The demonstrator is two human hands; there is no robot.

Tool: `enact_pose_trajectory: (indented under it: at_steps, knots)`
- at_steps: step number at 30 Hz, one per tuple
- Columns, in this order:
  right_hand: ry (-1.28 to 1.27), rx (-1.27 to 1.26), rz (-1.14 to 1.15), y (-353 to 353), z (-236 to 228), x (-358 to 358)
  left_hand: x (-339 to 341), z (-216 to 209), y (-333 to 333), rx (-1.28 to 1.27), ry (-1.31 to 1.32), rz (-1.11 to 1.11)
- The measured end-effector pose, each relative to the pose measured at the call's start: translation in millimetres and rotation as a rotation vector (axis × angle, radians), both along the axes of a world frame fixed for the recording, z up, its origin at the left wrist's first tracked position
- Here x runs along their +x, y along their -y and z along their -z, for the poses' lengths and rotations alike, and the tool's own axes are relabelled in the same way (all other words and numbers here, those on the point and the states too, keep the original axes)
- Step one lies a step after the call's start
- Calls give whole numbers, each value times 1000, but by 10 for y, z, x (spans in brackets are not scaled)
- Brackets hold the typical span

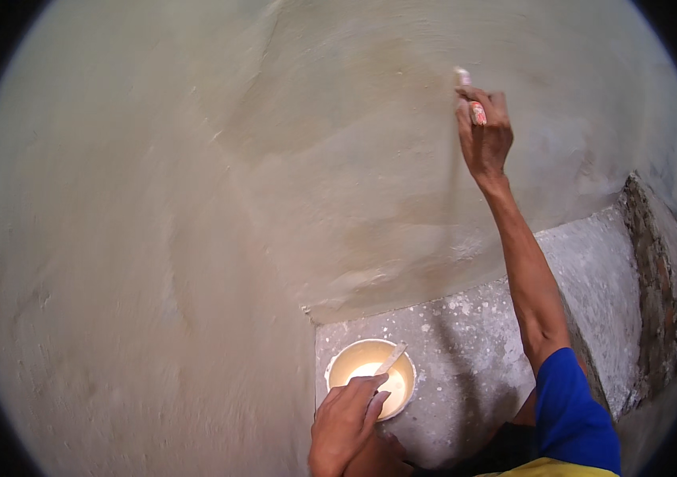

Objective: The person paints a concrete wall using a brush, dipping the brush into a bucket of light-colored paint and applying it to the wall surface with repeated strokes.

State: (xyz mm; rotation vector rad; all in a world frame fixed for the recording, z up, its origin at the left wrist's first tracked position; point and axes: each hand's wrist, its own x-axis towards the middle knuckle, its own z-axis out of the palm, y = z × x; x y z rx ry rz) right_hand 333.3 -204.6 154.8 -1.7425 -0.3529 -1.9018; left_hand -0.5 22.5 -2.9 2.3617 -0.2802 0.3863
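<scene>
High on the wall [338, 183], my right hand [488, 143] is closed around a small paintbrush-like tool [463, 77]. Its pale pinkish end shows above my fingers, and a patch of orange and white shows between them. My left hand [346, 421] is low down, in front of a cream round bowl [338, 362], with thumb and forefinger apart. It hides the bowl's near left side. Whitish liquid [396, 388] lies in the bowl. A pale flat stick [392, 358] leans on the far rim; its lower end is at my fingertips, and any contact there is unclear.
The bowl stands on a grey ledge [426, 338] speckled with white, tucked into a wall corner. To the right, a rough-edged slab [652, 262] rises beside a pale sloping surface [593, 278]. The plastered wall is grey-beige with uneven damp-looking patches.
</scene>
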Motion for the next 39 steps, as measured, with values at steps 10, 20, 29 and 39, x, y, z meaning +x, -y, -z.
enact_pose_trajectory:
  at_steps: [10,20,29,39]
  knots:
    - [-106,-368,-561,-2261,537,-401,141,44,215,26,22,27]
    - [25,-70,-210,-444,199,-48,52,48,-26,-41,-17,12]
    - [-721,230,-845,774,457,-880,174,191,-363,-539,-139,80]
    - [-1393,488,-935,1194,1538,-1582,-58,1770,-489,-181,-350,-572]
